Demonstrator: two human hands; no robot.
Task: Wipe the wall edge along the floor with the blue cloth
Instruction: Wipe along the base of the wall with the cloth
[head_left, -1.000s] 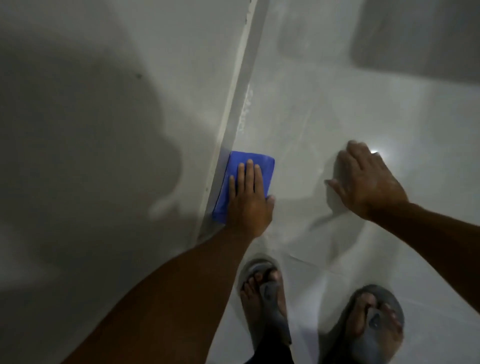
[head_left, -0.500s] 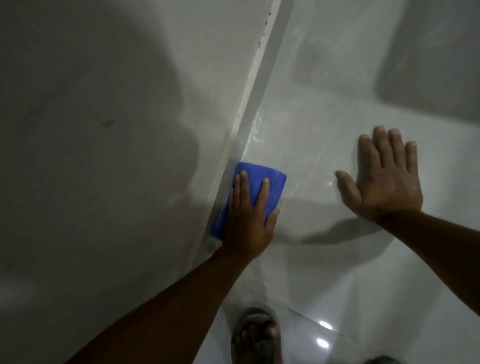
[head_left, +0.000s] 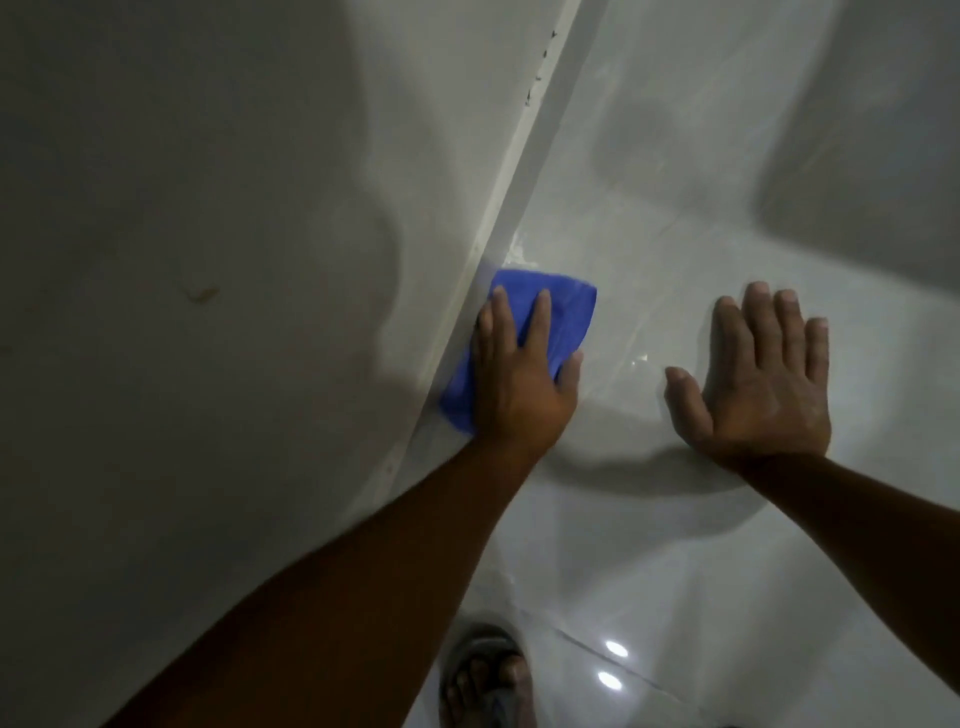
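A folded blue cloth (head_left: 563, 317) lies against the wall edge (head_left: 511, 197), the pale strip where the grey wall meets the glossy floor. My left hand (head_left: 519, 384) presses flat on the cloth, fingers pointing up along the strip, covering its lower half. My right hand (head_left: 763, 384) rests palm down on the floor tile to the right of the cloth, fingers spread, holding nothing.
The grey wall (head_left: 208, 260) fills the left side, with a small brownish mark (head_left: 200, 293). White glossy floor tiles (head_left: 675, 545) spread to the right. A sandalled foot (head_left: 485, 675) stands at the bottom edge. Dark specks (head_left: 540, 78) dot the strip further up.
My left hand has slid the cloth forward along the wall edge. My right hand has shifted forward and flattened on the floor. The view has moved forward, so one foot has left the frame.
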